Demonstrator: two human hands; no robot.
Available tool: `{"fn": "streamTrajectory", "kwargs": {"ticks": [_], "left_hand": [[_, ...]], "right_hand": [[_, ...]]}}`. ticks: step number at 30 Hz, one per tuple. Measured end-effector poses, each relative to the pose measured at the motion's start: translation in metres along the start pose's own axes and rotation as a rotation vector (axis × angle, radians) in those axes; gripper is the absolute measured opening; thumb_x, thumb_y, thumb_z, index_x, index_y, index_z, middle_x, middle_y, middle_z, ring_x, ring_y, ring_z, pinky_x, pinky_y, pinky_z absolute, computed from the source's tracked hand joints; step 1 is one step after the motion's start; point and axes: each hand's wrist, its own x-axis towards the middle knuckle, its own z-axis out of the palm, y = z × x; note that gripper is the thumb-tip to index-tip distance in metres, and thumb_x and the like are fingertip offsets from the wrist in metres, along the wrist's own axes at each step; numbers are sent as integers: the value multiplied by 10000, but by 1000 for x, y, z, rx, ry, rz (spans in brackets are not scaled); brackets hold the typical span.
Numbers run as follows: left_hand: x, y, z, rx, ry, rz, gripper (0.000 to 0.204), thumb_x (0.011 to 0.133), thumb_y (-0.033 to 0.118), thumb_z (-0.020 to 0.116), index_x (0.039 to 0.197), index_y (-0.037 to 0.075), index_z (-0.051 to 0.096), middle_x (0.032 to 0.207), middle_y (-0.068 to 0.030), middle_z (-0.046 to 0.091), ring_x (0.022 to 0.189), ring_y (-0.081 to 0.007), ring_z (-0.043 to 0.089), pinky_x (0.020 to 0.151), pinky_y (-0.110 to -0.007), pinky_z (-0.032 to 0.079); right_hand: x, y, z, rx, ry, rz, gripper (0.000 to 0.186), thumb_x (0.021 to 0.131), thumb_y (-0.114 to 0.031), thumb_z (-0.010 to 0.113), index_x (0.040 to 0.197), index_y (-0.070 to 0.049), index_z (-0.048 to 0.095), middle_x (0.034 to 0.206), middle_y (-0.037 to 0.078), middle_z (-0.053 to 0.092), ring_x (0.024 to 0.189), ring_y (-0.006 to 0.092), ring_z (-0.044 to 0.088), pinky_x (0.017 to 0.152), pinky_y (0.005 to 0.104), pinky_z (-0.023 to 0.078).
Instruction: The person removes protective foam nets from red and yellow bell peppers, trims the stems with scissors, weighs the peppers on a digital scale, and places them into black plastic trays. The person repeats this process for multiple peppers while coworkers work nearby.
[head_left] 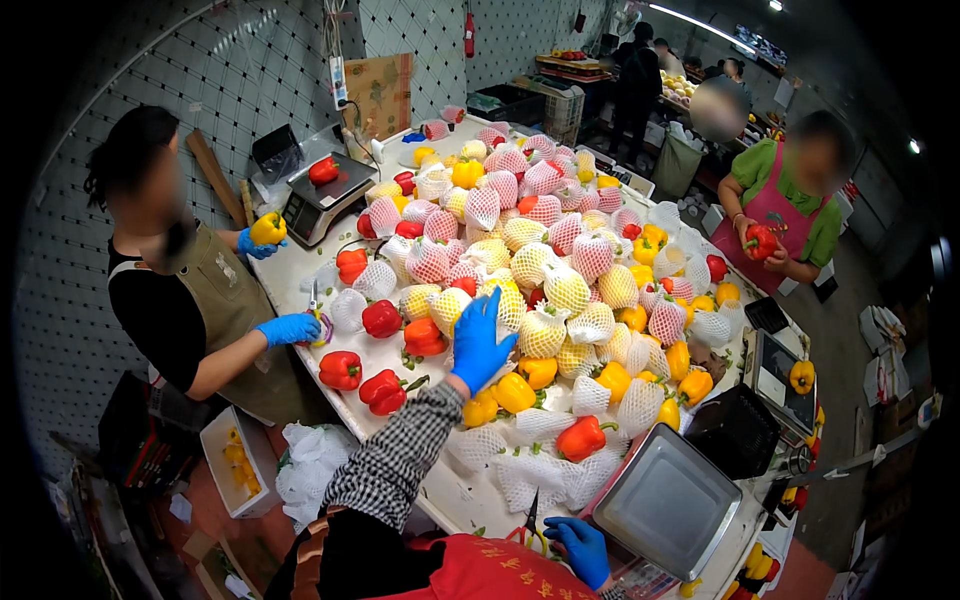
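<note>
And there was the left hand, fingers stretched, no grip visible, right by a netted yellow pepper, beyond the grey tray and to its left; the right hand, just left of that tray, sat near scissors, its hold impossible to tell; the pepper looked light, firm, bruisable; slick skin, grippy netting; best cupped round the belly.

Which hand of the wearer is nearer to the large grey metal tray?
Right. The right hand is beside the tray, at its lower left; the left hand is at the pepper pile, farther away.
</note>
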Motion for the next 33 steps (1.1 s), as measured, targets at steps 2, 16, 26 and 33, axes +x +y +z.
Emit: {"fn": "streamTrajectory", "kwargs": {"ticks": [2, 16, 26, 33], "left_hand": [[30, -19, 9, 149, -104, -47, 1032, 769, 421, 805, 1588, 146, 241, 1474, -241, 441, 1364, -399, 431, 1131, -516, 325], [75, -74, 21, 88, -530, -128, 990, 711, 399, 843, 1555, 359, 326, 1340, -235, 532, 1155, -402, 604, 973, -501, 486], [73, -68, 27, 147, -556, -41, 984, 690, 397, 838, 1546, 289, 365, 1367, -270, 528, 1255, -429, 546, 1026, -481, 478], [76, -56, 31, 92, -593, -8, 1116, 656, 236, 891, 1579, 288, 266, 1606, -283, 199, 1366, -439, 450, 1084, -479, 454]], "right_hand": [[2, -2, 1, -25, -3, -1, 268, 1017, -176, 560, 1165, -12, 711, 1000, 93, 759, 943, 136, 718, 783, 275, 555], [-4, -12, 2, -68, -12, 20, 302, 1044, -168, 523, 1209, 43, 662, 1062, 115, 720, 992, 160, 683, 873, 301, 546], [-12, -17, 14, -197, -24, -107, 273, 1015, -154, 546, 1184, 4, 692, 1049, 113, 752, 958, 161, 723, 855, 291, 549], [-24, -5, 10, -171, 4, -59, 292, 1018, -170, 524, 1200, -12, 689, 1071, 95, 740, 992, 150, 702, 892, 288, 532]]}}
